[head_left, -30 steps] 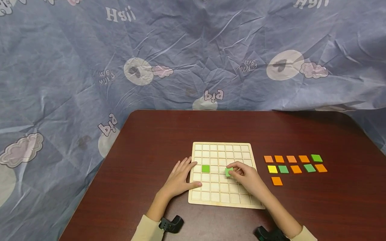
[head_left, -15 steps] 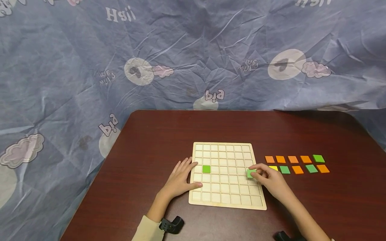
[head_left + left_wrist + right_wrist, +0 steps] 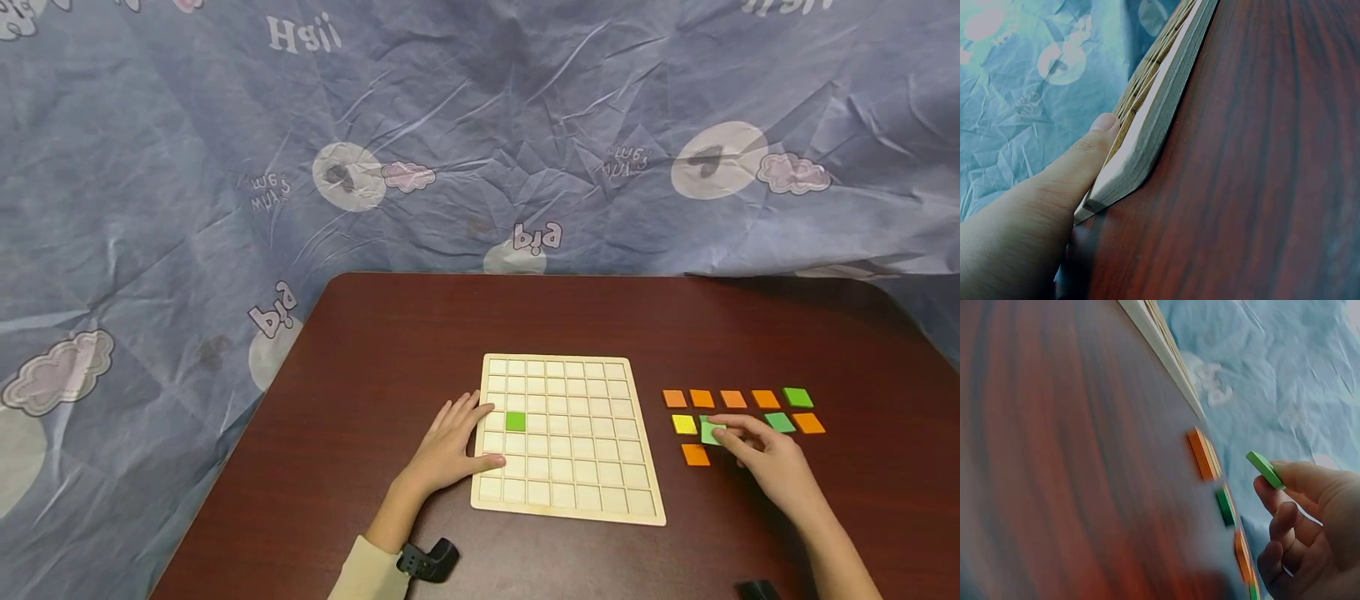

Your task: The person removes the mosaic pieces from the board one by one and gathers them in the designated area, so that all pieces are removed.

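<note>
Between thumb and fingers, my right hand (image 3: 772,458) pinches a light green square tile (image 3: 711,432). In the right wrist view this tile (image 3: 1264,470) is clear of the table surface. Below it a darker green tile (image 3: 1225,507) shows, mostly covered in the head view. My left hand (image 3: 444,442) lies with spread fingers at the left edge of the wooden grid board (image 3: 570,512). Its thumb (image 3: 1094,147) touches the board's rim in the left wrist view. One bright green tile (image 3: 515,422) sits in a cell near the board's left side.
Right of the board, loose tiles lie in rows: a yellow tile (image 3: 684,425), several orange ones such as the orange tile (image 3: 696,455), and a bright green tile (image 3: 798,397) at the far right. A patterned blue cloth (image 3: 450,100) hangs behind the brown table (image 3: 420,325).
My right hand has moved right, from above the board to over the loose tiles, still pinching the light green tile. My left hand has stayed at the board's edge.
</note>
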Demonstrator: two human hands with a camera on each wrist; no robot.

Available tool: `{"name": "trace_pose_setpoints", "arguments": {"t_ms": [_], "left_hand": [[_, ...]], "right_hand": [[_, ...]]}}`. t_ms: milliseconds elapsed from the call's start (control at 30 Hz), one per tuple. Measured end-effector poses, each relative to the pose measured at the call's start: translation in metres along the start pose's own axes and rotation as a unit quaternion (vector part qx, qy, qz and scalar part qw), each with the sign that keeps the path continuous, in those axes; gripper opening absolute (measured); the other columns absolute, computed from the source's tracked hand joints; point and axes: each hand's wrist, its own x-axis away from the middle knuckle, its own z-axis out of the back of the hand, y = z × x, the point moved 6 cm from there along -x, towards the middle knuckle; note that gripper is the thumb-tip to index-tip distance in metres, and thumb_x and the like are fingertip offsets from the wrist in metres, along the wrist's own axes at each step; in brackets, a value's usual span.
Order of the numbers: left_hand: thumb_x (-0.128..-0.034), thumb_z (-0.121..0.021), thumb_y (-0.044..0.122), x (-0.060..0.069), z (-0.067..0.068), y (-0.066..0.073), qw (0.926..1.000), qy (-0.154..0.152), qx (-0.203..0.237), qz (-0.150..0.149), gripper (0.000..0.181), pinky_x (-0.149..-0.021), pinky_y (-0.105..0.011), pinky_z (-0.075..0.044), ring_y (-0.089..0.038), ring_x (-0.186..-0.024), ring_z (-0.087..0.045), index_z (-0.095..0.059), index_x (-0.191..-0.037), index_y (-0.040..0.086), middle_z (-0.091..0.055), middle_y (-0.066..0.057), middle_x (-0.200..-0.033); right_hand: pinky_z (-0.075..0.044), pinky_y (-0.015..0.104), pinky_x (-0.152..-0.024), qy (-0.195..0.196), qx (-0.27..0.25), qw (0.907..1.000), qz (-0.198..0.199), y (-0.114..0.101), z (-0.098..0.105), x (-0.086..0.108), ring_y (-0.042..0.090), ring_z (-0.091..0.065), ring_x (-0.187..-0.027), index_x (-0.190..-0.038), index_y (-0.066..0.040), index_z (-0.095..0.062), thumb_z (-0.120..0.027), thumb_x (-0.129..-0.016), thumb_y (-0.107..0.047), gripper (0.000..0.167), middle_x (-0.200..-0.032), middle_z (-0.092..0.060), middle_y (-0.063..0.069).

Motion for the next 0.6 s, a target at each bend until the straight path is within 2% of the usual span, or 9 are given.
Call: {"name": "trace_pose_setpoints", "arguments": {"t_ms": [133, 267, 600], "left_hand": [[-0.0766, -0.056, 0.062, 0.0, 0.0, 0.0, 1.0, 0.0, 0.004, 0.003, 0.08, -0.116, -0.042, -0.006, -0.016, -0.142, -0.011, -0.03, -0.142, 0.025, -0.017, -0.001, -0.153], [-0.0764, -0.056, 0.063, 0.0, 0.0, -0.001, 1.0, -0.002, 0.001, 0.007, 0.08, -0.116, -0.042, -0.005, -0.016, -0.142, -0.01, -0.029, -0.142, 0.026, -0.017, 0.0, -0.153], [-0.0765, -0.055, 0.064, -0.001, -0.002, -0.001, 1.0, 0.003, -0.007, 0.0, 0.08, -0.116, -0.042, -0.007, -0.017, -0.142, -0.011, -0.03, -0.142, 0.024, -0.018, -0.001, -0.153]], "right_hand": [[-0.035, 0.023, -0.049, -0.003, 0.017, 0.9998, -0.01, 0.015, 0.008, 0.002, 0.009, -0.044, -0.059, -0.114, -0.007, -0.058, -0.05, -0.091, -0.04, 0.041, -0.076, -0.053, -0.006], [-0.033, 0.023, -0.05, -0.022, 0.036, 0.9989, -0.02, 0.023, 0.009, 0.004, 0.008, -0.044, -0.06, -0.116, -0.007, -0.058, -0.049, -0.092, -0.042, 0.043, -0.078, -0.052, -0.008], [-0.028, 0.025, -0.049, -0.07, 0.046, 0.9963, -0.02, 0.027, 0.002, 0.007, 0.009, -0.043, -0.059, -0.114, -0.011, -0.059, -0.053, -0.089, -0.043, 0.042, -0.081, -0.054, -0.005]]}}
